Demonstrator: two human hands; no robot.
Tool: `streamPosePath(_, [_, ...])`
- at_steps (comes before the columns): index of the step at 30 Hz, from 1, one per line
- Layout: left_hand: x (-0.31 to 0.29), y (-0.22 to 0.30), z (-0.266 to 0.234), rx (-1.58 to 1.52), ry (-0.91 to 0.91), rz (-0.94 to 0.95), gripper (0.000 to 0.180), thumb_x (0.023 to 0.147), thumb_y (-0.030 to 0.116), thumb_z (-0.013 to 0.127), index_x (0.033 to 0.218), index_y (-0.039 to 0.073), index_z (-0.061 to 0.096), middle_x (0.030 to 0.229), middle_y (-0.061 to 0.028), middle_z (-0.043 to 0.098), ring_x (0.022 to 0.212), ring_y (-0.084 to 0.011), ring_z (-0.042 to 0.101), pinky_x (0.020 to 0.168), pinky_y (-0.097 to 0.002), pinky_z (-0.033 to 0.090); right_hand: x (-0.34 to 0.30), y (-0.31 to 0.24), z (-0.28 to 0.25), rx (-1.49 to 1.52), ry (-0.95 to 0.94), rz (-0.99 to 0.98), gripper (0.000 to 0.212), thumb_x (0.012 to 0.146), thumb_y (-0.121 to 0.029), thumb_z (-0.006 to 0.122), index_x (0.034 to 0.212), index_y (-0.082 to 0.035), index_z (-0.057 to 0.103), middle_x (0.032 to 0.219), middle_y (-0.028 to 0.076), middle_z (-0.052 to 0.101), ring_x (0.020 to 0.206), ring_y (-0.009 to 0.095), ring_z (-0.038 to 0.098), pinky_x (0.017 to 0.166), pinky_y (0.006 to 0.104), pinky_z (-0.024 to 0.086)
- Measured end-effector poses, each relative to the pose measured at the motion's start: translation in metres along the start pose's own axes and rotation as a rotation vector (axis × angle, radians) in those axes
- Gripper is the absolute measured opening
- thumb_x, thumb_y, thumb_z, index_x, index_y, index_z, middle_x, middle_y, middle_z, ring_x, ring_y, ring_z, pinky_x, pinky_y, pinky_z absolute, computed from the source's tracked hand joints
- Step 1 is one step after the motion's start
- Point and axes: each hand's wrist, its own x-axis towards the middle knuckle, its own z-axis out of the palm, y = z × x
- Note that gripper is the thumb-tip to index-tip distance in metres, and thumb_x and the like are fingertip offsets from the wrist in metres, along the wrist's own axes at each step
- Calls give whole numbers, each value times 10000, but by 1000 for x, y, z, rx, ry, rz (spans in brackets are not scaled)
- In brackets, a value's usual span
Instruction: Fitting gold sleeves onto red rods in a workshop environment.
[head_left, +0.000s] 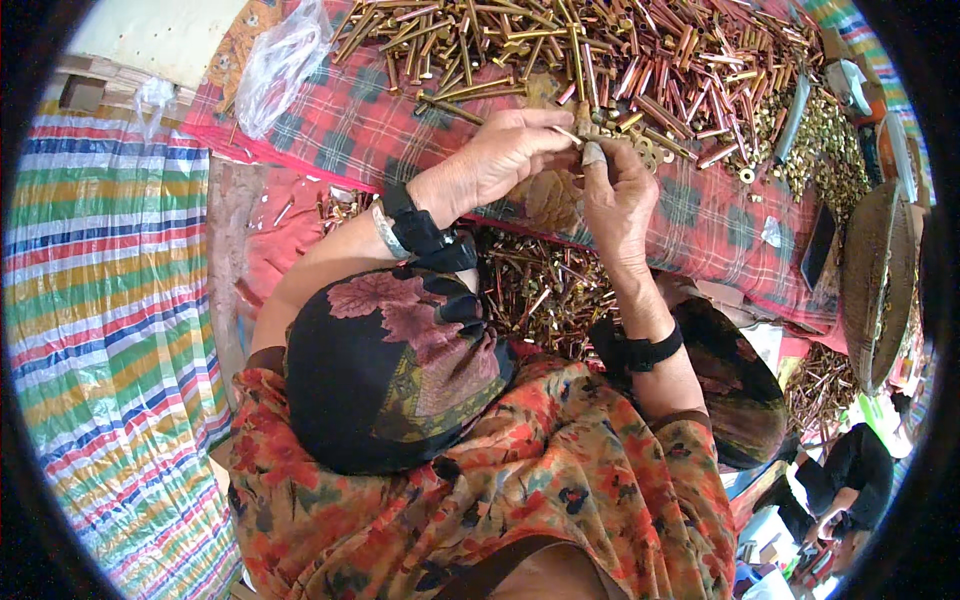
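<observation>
Over the middle of the plaid cloth (350, 120), between its far and near edges, the left hand (500, 157) pinches a thin piece (568, 134). The right hand (622, 190) meets it there, thumb and fingers drawn close; whether they grip the piece I cannot tell. Washers (655, 153) lie just beside them. Bolts (470, 40) heap along the cloth's far edge, small parts (832, 165) toward its right edge.
</observation>
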Motion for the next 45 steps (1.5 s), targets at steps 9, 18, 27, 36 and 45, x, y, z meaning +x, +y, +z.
streamPosePath(9, [5, -10, -6, 1743, 193, 510, 322, 759, 84, 609, 1078, 121, 637, 803, -141, 602, 714, -350, 594, 629, -427, 485, 0, 13, 4, -117, 12, 34, 145, 851, -113, 585, 884, 19, 635, 749, 147, 651, 676, 185, 622, 643, 318, 490])
streamPosePath(18, [2, -2, 9, 1465, -13, 661, 223, 881, 238, 592, 864, 26, 524, 581, -186, 452, 535, -311, 505, 506, -395, 374, 10, -10, -10, 13, 227, -132, 104, 852, -59, 588, 936, -32, 644, 774, 85, 644, 702, 117, 580, 664, 274, 480])
streamPosePath(27, [-5, -2, 6, 843, -44, -64, 229, 931, 249, 539, 947, 25, 584, 659, 2, 531, 533, -44, 416, 436, -211, 296, -7, -2, -7, -34, 238, -158, 146, 846, -64, 606, 985, -30, 640, 844, 98, 665, 765, 114, 598, 720, 269, 486])
streamPosePath(36, [-12, 1, 17, 364, 42, -128, 191, 893, 192, 605, 972, 28, 546, 725, -48, 591, 510, -36, 453, 399, -162, 296, -9, 1, -6, 18, 179, -139, 176, 847, -40, 584, 1016, -12, 626, 886, 112, 662, 784, 126, 608, 732, 273, 488])
streamPosePath(45, [-10, -1, 17, 316, 113, -178, 170, 874, 208, 632, 866, 46, 583, 686, -19, 582, 511, -54, 510, 393, -162, 357, -6, 9, -11, 9, 127, -84, 129, 834, -38, 593, 960, -28, 618, 812, 116, 651, 681, 165, 618, 651, 301, 499])
